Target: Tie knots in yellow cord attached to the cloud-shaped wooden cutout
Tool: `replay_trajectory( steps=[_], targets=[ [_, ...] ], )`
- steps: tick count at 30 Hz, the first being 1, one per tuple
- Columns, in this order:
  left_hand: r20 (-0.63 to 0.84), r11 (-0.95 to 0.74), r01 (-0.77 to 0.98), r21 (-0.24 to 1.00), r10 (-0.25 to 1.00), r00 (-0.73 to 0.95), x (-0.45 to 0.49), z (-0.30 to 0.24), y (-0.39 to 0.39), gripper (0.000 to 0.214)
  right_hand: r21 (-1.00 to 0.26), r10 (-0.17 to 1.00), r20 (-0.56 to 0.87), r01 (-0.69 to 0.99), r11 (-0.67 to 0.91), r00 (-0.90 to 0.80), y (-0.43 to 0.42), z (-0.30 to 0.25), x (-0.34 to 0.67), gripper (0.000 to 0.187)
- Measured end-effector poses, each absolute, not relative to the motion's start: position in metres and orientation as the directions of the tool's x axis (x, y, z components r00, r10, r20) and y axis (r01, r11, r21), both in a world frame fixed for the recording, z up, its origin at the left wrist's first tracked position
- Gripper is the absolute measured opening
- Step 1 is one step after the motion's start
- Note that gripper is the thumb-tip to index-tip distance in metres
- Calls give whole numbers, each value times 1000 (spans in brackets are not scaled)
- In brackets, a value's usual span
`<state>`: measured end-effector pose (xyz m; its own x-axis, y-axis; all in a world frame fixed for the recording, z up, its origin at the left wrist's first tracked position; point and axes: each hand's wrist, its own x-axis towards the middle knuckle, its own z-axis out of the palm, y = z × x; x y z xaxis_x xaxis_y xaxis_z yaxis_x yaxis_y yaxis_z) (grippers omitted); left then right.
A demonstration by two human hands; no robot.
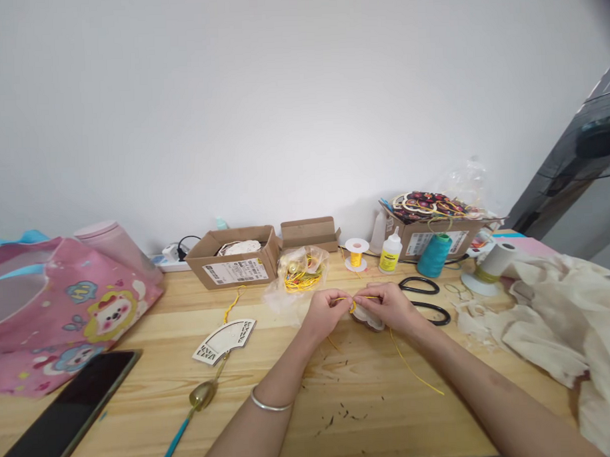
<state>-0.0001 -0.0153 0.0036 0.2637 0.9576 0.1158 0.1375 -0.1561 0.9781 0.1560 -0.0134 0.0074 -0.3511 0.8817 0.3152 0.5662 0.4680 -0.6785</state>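
My left hand (326, 309) and my right hand (388, 304) meet over the middle of the wooden table (141, 394). Both pinch a thin yellow cord (415, 374) between fingertips, stretched short between them. The cord's loose end trails toward me across the wood. Under my right hand lies a small flat wooden piece (369, 319), mostly hidden. A silver bangle (269, 403) circles my left wrist.
A fan-shaped wooden cutout (223, 339) with tassel lies left. Black scissors (427, 299), glue bottle (390, 252), yellow cord spool (356, 252), teal thread cone (434, 254) and cardboard boxes (233, 257) stand behind. A pink bag (62, 310), a phone (66, 413) and cream cloth (563, 319) flank the sides.
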Motion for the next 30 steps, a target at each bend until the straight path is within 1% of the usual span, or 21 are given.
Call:
replay_trajectory(
  steps=[10,17,22,30],
  targets=[
    [106,-156,173,972,958,267,1,4,-16,15,-616,872,365,617,489,-327,-14,7,154,23],
    [117,-167,189,968,962,247,1,4,-16,18,-624,878,367,618,478,-308,-15,8,154,22],
    [133,-181,205,962,965,227,0,5,-17,20,-671,892,352,587,453,-285,-16,10,153,22],
    [126,-171,221,960,971,206,0,4,-15,21,-812,934,260,468,348,-244,-17,13,151,20]
  ],
)
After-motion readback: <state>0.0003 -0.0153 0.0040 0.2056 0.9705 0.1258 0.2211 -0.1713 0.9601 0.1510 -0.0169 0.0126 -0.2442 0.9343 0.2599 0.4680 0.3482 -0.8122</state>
